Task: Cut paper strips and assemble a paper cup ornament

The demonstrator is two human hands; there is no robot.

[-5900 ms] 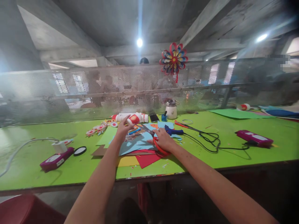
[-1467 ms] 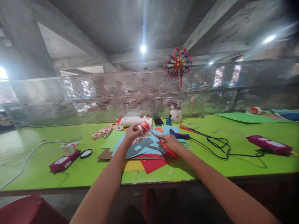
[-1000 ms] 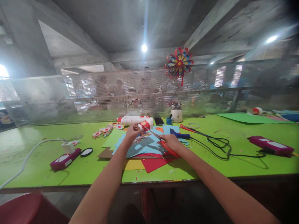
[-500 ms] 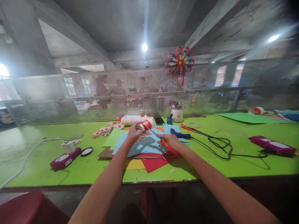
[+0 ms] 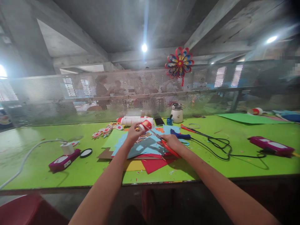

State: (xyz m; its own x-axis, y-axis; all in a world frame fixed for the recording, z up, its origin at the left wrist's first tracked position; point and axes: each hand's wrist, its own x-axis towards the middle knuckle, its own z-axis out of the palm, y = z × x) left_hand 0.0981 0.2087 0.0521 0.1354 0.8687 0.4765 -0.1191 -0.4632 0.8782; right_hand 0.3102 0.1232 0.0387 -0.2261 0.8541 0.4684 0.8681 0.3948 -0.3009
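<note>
On the green table [image 5: 211, 162], the right hand [image 5: 172, 143] grips red-handled scissors [image 5: 164, 143], blades pointing to ten o'clock. The left hand [image 5: 132, 134] pinches a small red-and-white paper piece [image 5: 143, 126] over the coloured paper sheets [image 5: 140, 150]. At one o'clock lies a blue glue gun [image 5: 179, 135].

Where: on the person's head, above and behind both hands.
Facing: forward and a bit down, over the desk [image 5: 70, 175].
How near: arm's length from the hands.
</note>
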